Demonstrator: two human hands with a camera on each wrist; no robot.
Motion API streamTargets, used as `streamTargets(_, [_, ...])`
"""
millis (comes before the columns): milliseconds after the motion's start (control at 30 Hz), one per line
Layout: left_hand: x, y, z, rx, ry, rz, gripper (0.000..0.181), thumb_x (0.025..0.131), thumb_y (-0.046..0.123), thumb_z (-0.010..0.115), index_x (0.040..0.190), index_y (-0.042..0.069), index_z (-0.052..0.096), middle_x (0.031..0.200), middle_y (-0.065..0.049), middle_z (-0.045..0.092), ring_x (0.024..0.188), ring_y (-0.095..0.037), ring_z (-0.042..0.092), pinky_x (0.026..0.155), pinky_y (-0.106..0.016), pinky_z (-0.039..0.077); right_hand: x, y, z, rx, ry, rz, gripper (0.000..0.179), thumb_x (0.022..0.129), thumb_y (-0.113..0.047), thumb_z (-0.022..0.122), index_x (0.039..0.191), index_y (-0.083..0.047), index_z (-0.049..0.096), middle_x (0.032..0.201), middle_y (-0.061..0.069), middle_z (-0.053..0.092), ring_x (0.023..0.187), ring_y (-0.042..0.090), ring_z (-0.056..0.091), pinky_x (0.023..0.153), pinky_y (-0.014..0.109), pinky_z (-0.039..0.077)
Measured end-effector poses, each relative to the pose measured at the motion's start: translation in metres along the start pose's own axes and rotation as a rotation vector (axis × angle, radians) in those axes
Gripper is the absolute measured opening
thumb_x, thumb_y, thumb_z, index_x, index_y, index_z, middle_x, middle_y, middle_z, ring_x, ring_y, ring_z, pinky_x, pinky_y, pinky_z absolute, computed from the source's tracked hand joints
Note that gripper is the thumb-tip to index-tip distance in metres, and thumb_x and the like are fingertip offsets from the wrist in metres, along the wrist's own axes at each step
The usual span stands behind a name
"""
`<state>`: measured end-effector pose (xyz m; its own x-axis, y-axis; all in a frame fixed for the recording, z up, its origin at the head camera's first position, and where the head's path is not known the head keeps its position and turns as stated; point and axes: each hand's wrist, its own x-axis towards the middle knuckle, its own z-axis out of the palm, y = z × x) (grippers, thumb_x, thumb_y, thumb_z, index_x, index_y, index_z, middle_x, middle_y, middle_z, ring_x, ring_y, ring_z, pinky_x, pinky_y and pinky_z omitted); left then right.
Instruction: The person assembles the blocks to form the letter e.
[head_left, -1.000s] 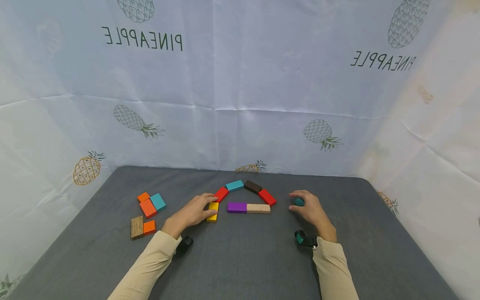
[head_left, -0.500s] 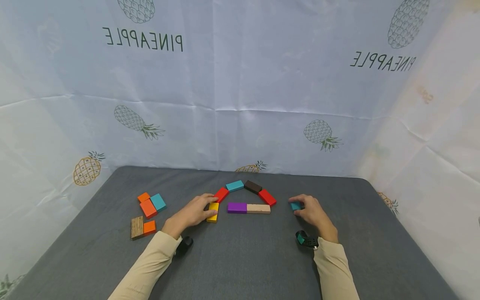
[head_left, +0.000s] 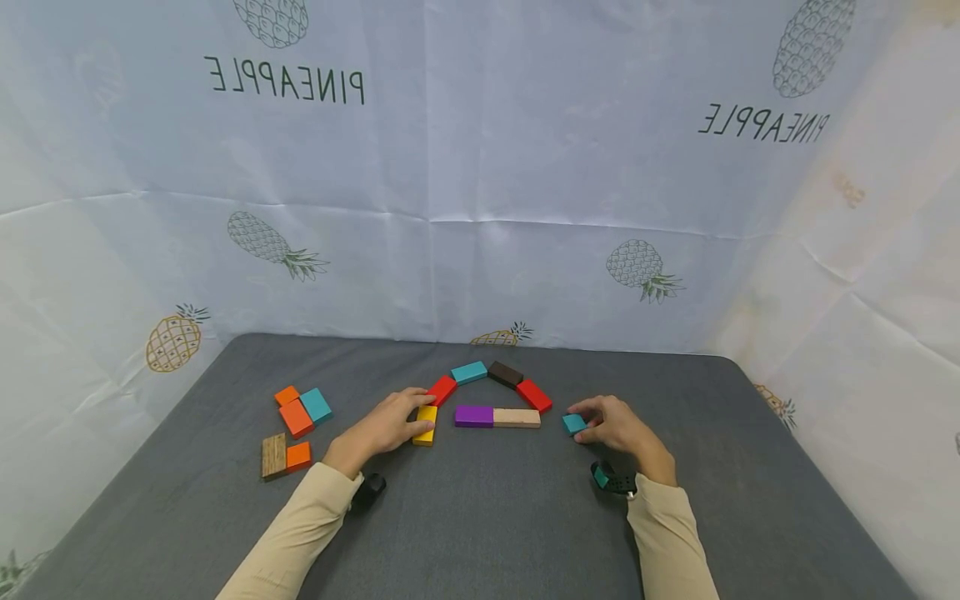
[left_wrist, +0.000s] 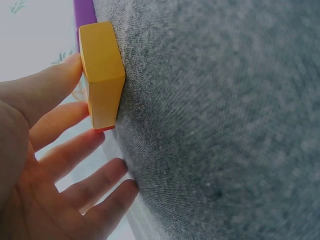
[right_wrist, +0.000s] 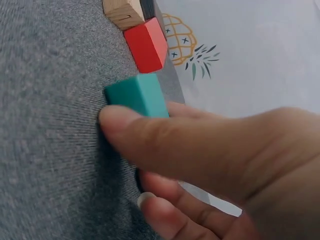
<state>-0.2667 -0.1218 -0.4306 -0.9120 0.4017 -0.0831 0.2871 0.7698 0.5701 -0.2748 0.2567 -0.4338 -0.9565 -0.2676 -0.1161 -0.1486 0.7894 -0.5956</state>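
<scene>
five blocks lie at the left of the grey bench (head_left: 480, 517): a brown wood-grained block (head_left: 273, 456) beside an orange block (head_left: 298, 455), and, farther back, a small orange piece (head_left: 287, 394), a red-orange block (head_left: 297, 418) and a wide blue block (head_left: 316, 405) grouped together. next, the left hand (head_left: 381, 425) rests its thumb and fingers, extended and loose, against a yellow block (left_wrist: 102, 55). from there a curve runs through a left red block (head_left: 442, 389), a long blue block (head_left: 469, 372), a dark brown block (head_left: 506, 374) and a right red block (head_left: 535, 395); within it, a purple block (head_left: 474, 416) meets a pale wooden block (head_left: 517, 418) end to end. farthest right, the right hand (head_left: 618, 423) pinches a small blue block (head_left: 573, 425) near the curve's right end.
</scene>
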Motion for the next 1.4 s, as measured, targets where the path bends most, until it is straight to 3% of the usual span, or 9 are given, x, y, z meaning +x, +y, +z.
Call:
streamTargets(233, [-0.001,0.000,0.001,0.006,0.001,0.001,0.051,0.098,0.021,0.062,0.145,0.004,0.050,0.154,-0.020,0.040,0.142,-0.044,0.035,0.114,-0.060,0.032,0.000,-0.003,0.002,0.032,0.048,0.024,0.041,0.081,-0.013,0.082,0.119,-0.001,0.070,0.115,0.016,0.069,0.099,0.026,0.065,0.086,0.046,0.056])
streamTargets(500, [-0.001,0.000,-0.001,0.001,0.001,-0.002,0.051,0.099,0.021,0.062,0.145,0.004,0.050,0.155,-0.019,0.039,0.142,-0.043,0.035,0.114,-0.061,0.032,0.001,-0.013,0.002,0.081,0.120,-0.002,0.041,0.083,-0.017,0.081,0.120,-0.005,0.070,0.114,0.016,0.070,0.103,0.029,0.068,0.088,0.049,0.056])
streamTargets(900, [0.000,-0.001,-0.001,-0.001,-0.002,-0.008,0.051,0.099,0.022,0.062,0.145,0.005,0.050,0.155,-0.019,0.038,0.142,-0.043,0.034,0.114,-0.060,0.032,0.008,-0.028,0.016,0.099,0.187,-0.092,0.037,0.085,-0.017,0.079,0.118,-0.005,0.071,0.116,0.016,0.068,0.101,0.032,0.068,0.086,0.046,0.058])
streamTargets(1100, [0.001,-0.001,-0.001,-0.004,0.002,-0.006,0.051,0.098,0.022,0.063,0.145,0.005,0.051,0.155,-0.019,0.039,0.142,-0.043,0.035,0.114,-0.060,0.033,0.010,-0.041,0.022,0.098,0.222,-0.096,0.038,0.085,-0.016,0.079,0.120,-0.005,0.070,0.120,0.016,0.067,0.104,0.032,0.068,0.086,0.046,0.058])
streamTargets(1400, [0.001,-0.002,0.000,-0.006,0.000,-0.006,0.051,0.098,0.022,0.063,0.144,0.005,0.051,0.155,-0.019,0.039,0.142,-0.043,0.035,0.114,-0.060,0.033,0.012,-0.057,0.036,0.042,0.251,-0.166,0.042,0.083,-0.020,0.081,0.121,-0.005,0.070,0.117,0.011,0.068,0.096,0.023,0.064,0.077,0.038,0.056])
